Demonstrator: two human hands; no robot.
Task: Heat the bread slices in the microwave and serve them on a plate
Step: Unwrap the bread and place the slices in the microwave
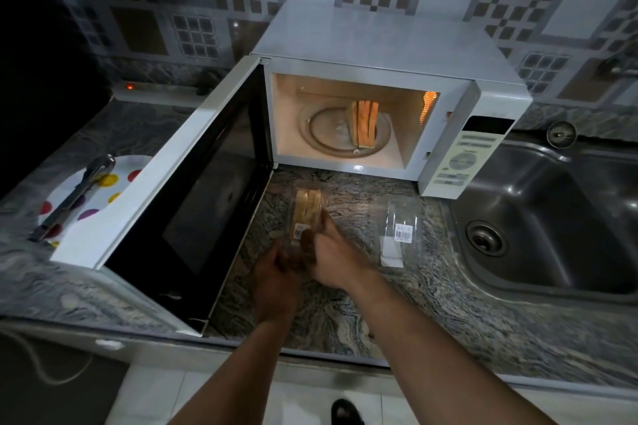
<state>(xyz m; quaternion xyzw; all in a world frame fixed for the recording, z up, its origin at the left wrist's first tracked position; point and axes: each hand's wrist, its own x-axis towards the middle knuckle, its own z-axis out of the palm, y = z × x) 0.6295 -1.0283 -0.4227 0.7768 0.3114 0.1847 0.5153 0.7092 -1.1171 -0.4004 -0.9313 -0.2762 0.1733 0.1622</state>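
Both hands, left hand (276,272) and right hand (333,257), curl closed around a clear plastic bread pack (307,214) on the veined stone surface (431,304), forearms outstretched.

The open microwave door (193,179) covers the 3 o'clock part of the spotted plate (93,190); the tongs (74,197) lying on the plate blur at their lower end. Both hands are motion-smeared: the left hand (276,283) and right hand (336,260) meet over the near end of the clear bread package (305,214), hiding it, and whether the fingers grip it or only touch cannot be told. The package label is too small to read. So are the markings on the microwave's control panel (464,157). At 9 o'clock, a dark object (45,62) is cut by the frame edge. The sink (552,217) runs off at 3 o'clock. A foot (345,412) is cropped at 6 o'clock.
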